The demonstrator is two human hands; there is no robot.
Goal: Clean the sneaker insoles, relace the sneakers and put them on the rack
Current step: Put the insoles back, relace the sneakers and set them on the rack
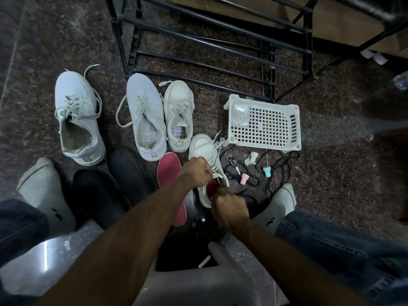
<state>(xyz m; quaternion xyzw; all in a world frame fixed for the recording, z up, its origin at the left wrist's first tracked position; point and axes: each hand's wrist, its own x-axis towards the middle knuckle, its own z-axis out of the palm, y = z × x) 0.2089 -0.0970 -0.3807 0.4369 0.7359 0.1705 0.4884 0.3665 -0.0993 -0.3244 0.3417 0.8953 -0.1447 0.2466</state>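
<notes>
Three white sneakers stand on the dark floor: one (78,117) at the left, one (146,113) in the middle, and a smaller one (180,113) beside it. A fourth white sneaker (204,151) lies nearer me. My left hand (195,172) is closed on its tongue and laces. My right hand (228,206) grips a red insole (213,186) at the shoe's heel opening. A second red insole (171,184) lies flat on the floor just left of that shoe, partly under my left forearm. The black metal rack (209,44) stands behind the shoes.
A white perforated basket (265,124) sits right of the shoes with a crumpled cloth (239,113) inside. Keys (234,163), black laces (280,171), and small pink (244,178) and blue (266,171) caps lie in front of it. Two dark insoles (110,186) lie at the left between my socked feet.
</notes>
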